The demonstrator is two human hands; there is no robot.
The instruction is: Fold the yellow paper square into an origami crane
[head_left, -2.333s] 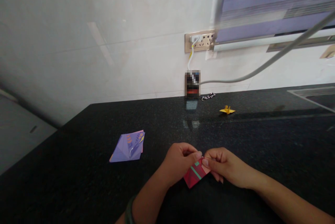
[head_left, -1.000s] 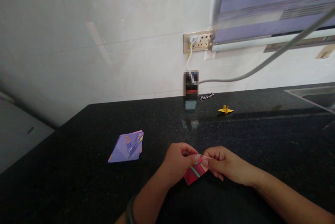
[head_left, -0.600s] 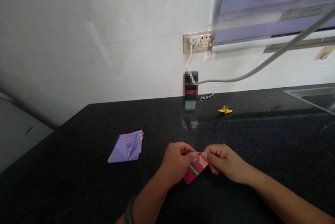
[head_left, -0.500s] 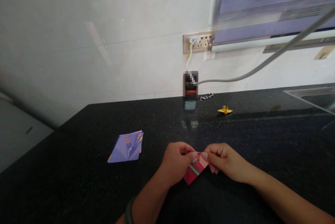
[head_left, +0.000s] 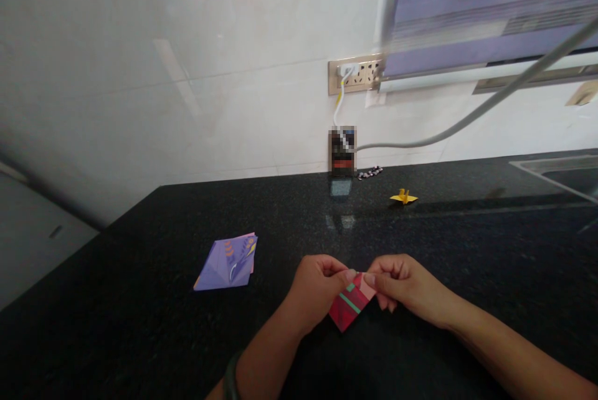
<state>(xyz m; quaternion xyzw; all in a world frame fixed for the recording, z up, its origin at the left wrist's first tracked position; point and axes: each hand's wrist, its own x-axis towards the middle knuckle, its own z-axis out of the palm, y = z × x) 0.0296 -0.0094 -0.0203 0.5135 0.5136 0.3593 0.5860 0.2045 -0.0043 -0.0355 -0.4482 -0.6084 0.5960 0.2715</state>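
A folded red and pink paper [head_left: 348, 308] with green stripes is held above the dark counter, one corner pointing down toward me. My left hand [head_left: 316, 291] pinches its upper left edge between thumb and fingers. On the upper right edge, my right hand [head_left: 405, 288] has its thumb and fingers closed on the same paper. The two thumbs are close together near its top. Purple patterned papers [head_left: 227, 263] lie stacked on the counter to the left, with a pink edge showing beneath. A small yellow folded paper bird [head_left: 404, 197] stands farther back on the right.
Against the wall leans a blurred-out phone-like object [head_left: 343, 152] with a white cable up to a wall socket [head_left: 355, 75]. A beaded string [head_left: 370, 172] lies beside it. A grey hose [head_left: 448, 132] crosses the right side, above the sink edge [head_left: 551, 182].
The red paper has turned slightly between my hands, showing a little more of its face. Both hands keep their pinch, almost in the same place.
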